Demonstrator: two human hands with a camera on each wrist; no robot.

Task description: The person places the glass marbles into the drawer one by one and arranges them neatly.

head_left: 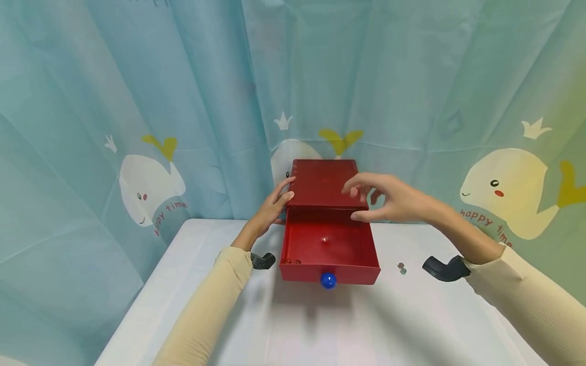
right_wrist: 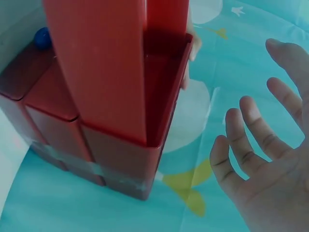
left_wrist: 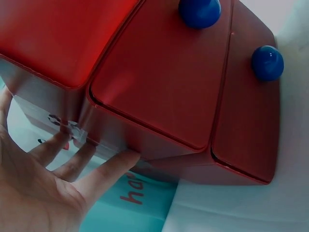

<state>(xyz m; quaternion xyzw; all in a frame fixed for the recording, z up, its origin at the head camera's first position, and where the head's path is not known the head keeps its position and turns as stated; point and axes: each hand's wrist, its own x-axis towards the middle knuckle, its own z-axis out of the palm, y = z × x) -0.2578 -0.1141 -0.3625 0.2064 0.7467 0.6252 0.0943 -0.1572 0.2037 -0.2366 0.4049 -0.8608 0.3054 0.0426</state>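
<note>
My left hand (head_left: 271, 209) flat against left side of red drawer cabinet (head_left: 324, 184), fingers straight, bracing, not gripping. My right hand (head_left: 389, 199) released, fingers spread, hovering just off cabinet's right top corner, holding nothing. Cabinet at table's (head_left: 183, 264) far edge, against curtain (head_left: 137, 101); top drawer (head_left: 328, 248) pulled out toward me, small beads inside. Cabinet looks light, stiff, glossy plastic, likely slippery; best hold: blue knob (head_left: 328, 280) for drawer, side walls for body. Curtain print reads "happy time".
</note>
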